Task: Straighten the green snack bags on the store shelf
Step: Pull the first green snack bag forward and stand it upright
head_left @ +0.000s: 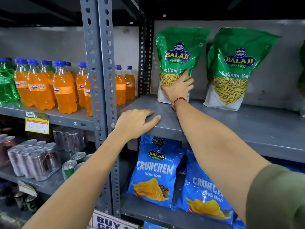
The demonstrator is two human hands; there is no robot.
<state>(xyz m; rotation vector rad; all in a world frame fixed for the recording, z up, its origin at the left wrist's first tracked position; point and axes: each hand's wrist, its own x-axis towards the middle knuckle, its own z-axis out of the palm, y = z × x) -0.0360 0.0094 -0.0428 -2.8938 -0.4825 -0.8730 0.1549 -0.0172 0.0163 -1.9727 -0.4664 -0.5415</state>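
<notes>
Two green Balaji snack bags stand upright at the back of a grey metal shelf point(231, 123). The left green bag point(179, 52) leans on the back wall, and my right hand point(179, 89) lies flat against its lower front with fingers spread. The right green bag point(234, 66) stands apart from it, tilted slightly to the right, untouched. My left hand point(135, 123) rests palm down on the shelf's front left corner, fingers draped over the edge, holding nothing. A sliver of another green bag point(302, 70) shows at the far right edge.
Blue Crunchem chip bags point(156, 171) stand on the shelf below. Grey perforated uprights point(102, 80) divide this bay from the left one, where orange soda bottles point(62, 88) and green ones stand above packs of cans point(33, 161). A price tag point(37, 123) hangs on the left shelf edge.
</notes>
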